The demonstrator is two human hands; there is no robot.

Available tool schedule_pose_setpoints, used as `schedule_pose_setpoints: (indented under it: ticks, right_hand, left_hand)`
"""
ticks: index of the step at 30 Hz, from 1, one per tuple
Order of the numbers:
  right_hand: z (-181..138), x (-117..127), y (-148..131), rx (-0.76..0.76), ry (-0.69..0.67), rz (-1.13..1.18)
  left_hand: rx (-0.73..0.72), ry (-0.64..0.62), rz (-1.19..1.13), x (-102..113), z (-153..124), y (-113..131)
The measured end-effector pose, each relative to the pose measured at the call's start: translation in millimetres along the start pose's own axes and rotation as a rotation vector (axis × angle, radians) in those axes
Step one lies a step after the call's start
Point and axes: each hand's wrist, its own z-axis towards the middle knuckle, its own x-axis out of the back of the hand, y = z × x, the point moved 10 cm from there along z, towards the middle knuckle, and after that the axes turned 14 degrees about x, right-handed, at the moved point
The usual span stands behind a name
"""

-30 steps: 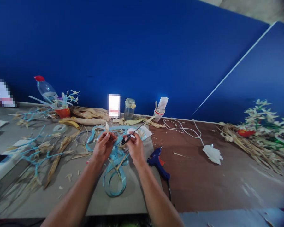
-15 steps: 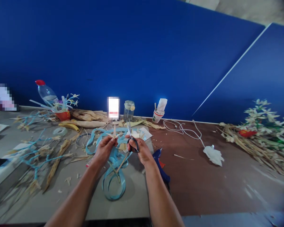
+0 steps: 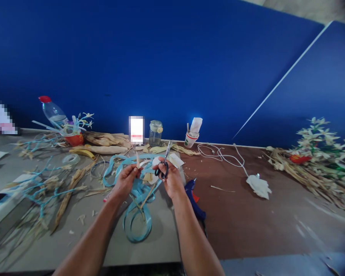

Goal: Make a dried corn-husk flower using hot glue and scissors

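My left hand (image 3: 127,179) pinches a small pale flower (image 3: 138,161) made of pointed, petal-like pieces, one of which stands upright. My right hand (image 3: 170,180) has its fingers in the dark handles of a pair of scissors (image 3: 168,151), whose blades point up and away from me. The blades look nearly closed and are apart from the flower. Under and between both hands lies a tangle of light blue ribbon (image 3: 137,218), looped on the grey mat. A thin tan stalk (image 3: 147,197) crosses it. Small cut pieces behind my right hand are partly hidden.
A blue glue gun (image 3: 194,201) lies right of my right forearm. Behind stand a glass jar (image 3: 155,135), a paper cup (image 3: 191,139) and a red pot (image 3: 74,138). Dried husks (image 3: 110,149) and blue-wrapped stems (image 3: 43,195) spread left. A white cable (image 3: 232,161) runs right.
My right hand has turned the scissors, so the blades now tilt up to the right and sit farther from the flower. The flower has turned in my left hand.
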Motion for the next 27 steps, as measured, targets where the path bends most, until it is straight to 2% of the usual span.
schedule_pose_setpoints:
  ticks: [3,8,12,16,20,27]
  right_hand:
    - [1,-3,-6,0.033,-0.006,0.043]
    - [1,5,-8,0.02,0.056,-0.069]
    - [-1,6,-6,-0.007,0.09,-0.078]
    - [-2,8,-4,-0.033,0.107,-0.071]
    - [-2,8,-5,-0.024,0.108,-0.084]
    - [-1,7,-10,0.006,0.092,-0.147]
  left_hand:
    - [-0.062,-0.024,0.188,-10,-4,8]
    - [-0.099,-0.106,0.367,-28,-9,13]
    - [-0.066,-0.133,0.353,-28,-9,9]
    - [0.005,-0.189,0.245,-28,-11,6]
    - [0.019,-0.19,0.169,-27,-13,9]
    - [0.045,-0.237,0.232,-34,-9,4]
